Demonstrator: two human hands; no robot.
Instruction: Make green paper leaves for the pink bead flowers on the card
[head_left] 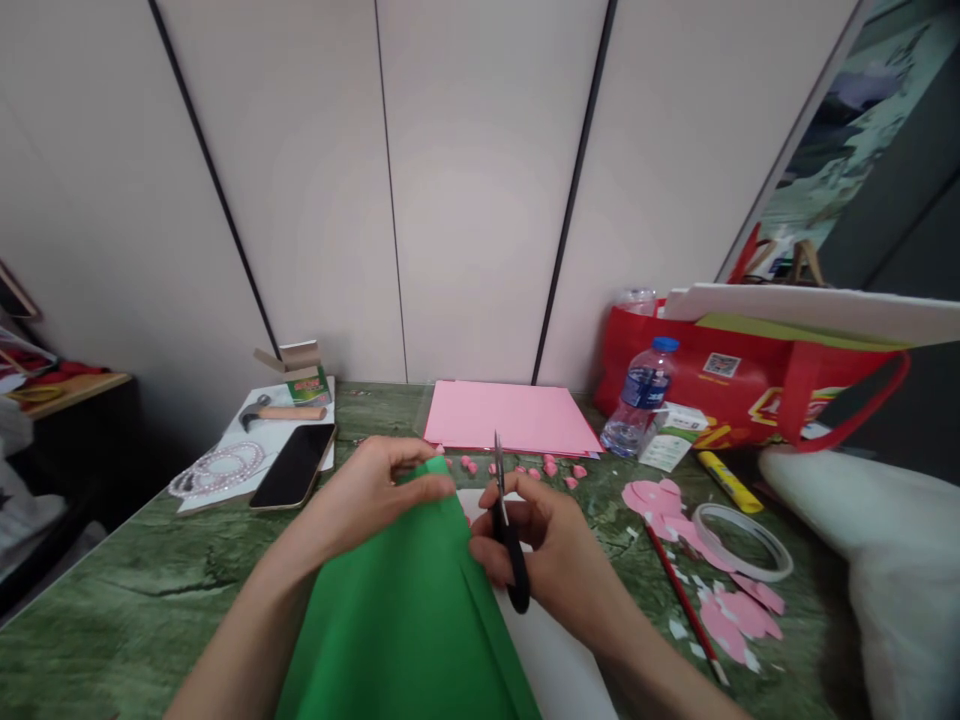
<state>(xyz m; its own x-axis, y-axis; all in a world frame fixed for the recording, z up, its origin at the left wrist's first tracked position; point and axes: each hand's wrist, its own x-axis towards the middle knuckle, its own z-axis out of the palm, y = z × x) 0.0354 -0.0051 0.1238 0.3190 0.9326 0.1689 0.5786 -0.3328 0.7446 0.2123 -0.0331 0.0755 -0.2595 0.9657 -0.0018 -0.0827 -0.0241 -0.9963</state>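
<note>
At a table (180, 600), left hand (382, 490) pinching green paper (405, 620), right hand (551, 545) gripping scissors (513, 560), red bag (731, 395) holding board (802, 308)

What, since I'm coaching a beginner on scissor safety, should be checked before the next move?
1. Green sheet held: ok, the left grip pinches its far end between thumb and fingers.
2. Scissors in hand: ok, the right grip has them by the black handles.
3. Blades apart from the left grip: ok, a gap shows between them.
4. Blades fully closed: cannot tell, they show too narrowly.
5. Scraps gathered up: not ok, pink paper pieces lie strewn at the right.
</note>
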